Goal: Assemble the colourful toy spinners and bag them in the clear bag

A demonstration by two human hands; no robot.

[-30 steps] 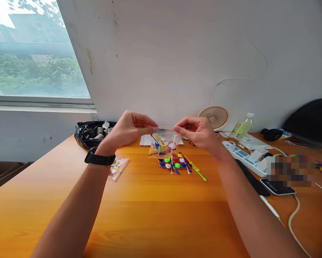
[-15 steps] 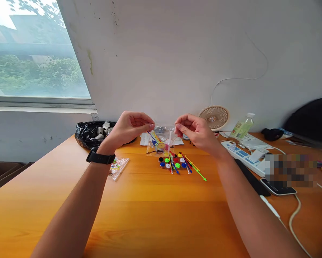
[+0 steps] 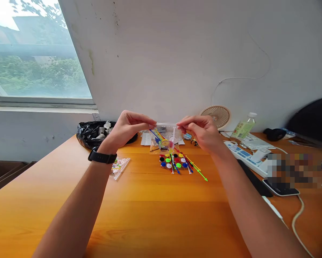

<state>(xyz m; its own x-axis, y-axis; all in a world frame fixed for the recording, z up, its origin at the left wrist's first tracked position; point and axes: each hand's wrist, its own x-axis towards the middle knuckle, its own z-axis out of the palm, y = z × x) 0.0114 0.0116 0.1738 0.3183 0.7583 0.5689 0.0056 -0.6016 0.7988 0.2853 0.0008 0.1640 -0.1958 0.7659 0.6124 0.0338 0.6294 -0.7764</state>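
both hands, left hand (image 3: 128, 127) and right hand (image 3: 201, 129), are pinching a clear bag (image 3: 165, 138) of coloured pieces above the table (image 3: 150, 208).

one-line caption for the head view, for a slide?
Left hand and right hand pinch the top of a clear zip bag above colourful plastic pieces on a wooden table.

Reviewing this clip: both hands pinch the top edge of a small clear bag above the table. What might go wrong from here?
1. The clear bag, pinched only at its top edge by the left hand and right hand, may slip or spill its coloured pieces.
2. Spilled pieces would likely mix with the loose pile of coloured discs and sticks directly below.
3. Small parts might roll toward the power strip.
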